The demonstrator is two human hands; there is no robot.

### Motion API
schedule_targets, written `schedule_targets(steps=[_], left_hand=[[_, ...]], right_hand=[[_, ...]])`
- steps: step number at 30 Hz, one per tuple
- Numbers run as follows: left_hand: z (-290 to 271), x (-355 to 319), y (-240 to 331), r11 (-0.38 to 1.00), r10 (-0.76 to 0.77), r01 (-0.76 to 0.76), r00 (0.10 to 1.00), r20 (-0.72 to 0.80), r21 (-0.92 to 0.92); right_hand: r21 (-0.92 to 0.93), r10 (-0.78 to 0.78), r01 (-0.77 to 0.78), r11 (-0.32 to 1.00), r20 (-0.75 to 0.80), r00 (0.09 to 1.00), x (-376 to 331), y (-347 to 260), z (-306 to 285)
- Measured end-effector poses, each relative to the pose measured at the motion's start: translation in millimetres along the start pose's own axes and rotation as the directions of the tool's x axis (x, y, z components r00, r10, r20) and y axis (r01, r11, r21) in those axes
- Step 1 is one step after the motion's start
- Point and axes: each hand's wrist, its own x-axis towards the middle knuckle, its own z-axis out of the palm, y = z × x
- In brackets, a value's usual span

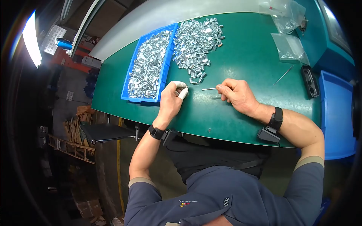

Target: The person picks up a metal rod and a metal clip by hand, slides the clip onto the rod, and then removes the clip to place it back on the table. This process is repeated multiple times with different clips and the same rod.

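My right hand (241, 97) grips a thin metal rod (208, 89) between thumb and fingers, its tip pointing left toward my other hand. My left hand (171, 101) has white coverings on its thumb and a finger, and these are pinched together; whatever they hold is too small or hidden to make out. Just beyond my left hand, small shiny metal parts (198, 43) lie in a loose heap on the green table (249, 56). Many more of the same parts fill a blue tray (163, 81) to the left of the heap.
Clear plastic bags (289, 48) lie at the far right. Nearer are a thin metal pick (283, 74) and a black oblong case (310, 81). A large blue bin (339, 120) stands past the table's right edge. A black stool seat (108, 132) is at the left front.
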Motion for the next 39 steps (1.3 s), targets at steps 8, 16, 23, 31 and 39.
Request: schedule_targets(steps=[8, 16, 23, 31, 39], left_hand=[[19.9, -22.3, 23.7, 0.588, -0.192, 0.295, 0.955, 0.224, -0.753], [36.8, -31.6, 37.7, 0.433, -0.204, 0.304, 0.950, 0.236, -0.848], [50.1, -32.6, 36.8, 0.572, -0.091, 0.234, 0.971, 0.223, -0.786], [-6.6, -13.4, 4.3, 0.757, -0.072, 0.039, 0.997, -0.023, -0.652], [-46.8, 39.9, -16.1, 0.934, 0.315, -0.284, 0.941, -0.121, 0.218]], right_hand=[[-0.074, -0.028, 0.033, 0.997, 0.061, 0.998, -3.7, -3.8, 0.1], [-0.012, -0.067, 0.067, 0.998, -0.022, 0.997, -3.0, 4.3, 2.5], [-0.011, 0.034, -0.033, 0.999, 0.095, 0.995, -5.0, -4.6, 0.0], [0.030, -0.001, 0.000, 1.000, 0.025, 1.000, -0.7, 0.4, -1.5], [0.035, 0.016, -0.017, 0.999, 0.016, 1.000, -2.5, 0.9, -0.7]])
